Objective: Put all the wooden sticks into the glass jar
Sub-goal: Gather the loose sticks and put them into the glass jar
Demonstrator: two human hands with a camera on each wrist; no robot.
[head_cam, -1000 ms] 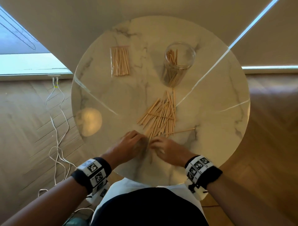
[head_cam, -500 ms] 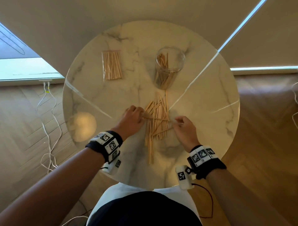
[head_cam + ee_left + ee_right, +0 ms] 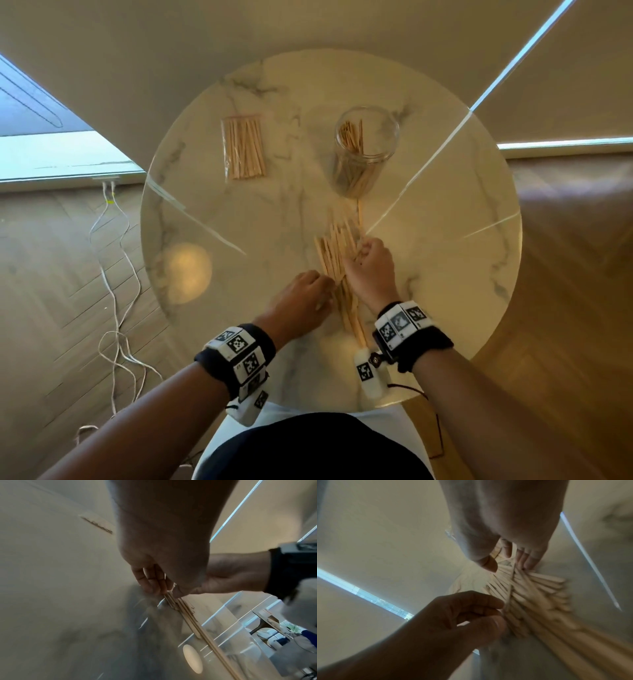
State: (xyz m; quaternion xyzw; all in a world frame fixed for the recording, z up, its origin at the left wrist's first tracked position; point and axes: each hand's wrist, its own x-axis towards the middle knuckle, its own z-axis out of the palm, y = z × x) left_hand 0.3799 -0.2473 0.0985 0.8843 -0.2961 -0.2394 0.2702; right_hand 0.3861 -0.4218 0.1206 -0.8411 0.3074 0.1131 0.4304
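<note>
A loose pile of wooden sticks (image 3: 337, 251) lies on the marble table (image 3: 445, 274), just in front of the glass jar (image 3: 366, 150). The jar stands upright and holds several sticks. My left hand (image 3: 325, 291) pinches the near part of the pile between thumb and fingers (image 3: 152, 584). My right hand (image 3: 359, 253) curls over the pile's right side, with fingertips (image 3: 524, 562) and thumb on the sticks. In the right wrist view the sticks (image 3: 539, 595) fan out between both hands. The pile's middle is hidden under the hands.
A clear bag of more sticks (image 3: 244, 150) lies at the back left of the table. The table's round edge is close to my body. White cables (image 3: 116, 274) trail over the wooden floor on the left.
The scattered sticks have been pushed into a narrower, more parallel bundle. My right hand moved forward onto the pile; my left hand drew back to its near end.
</note>
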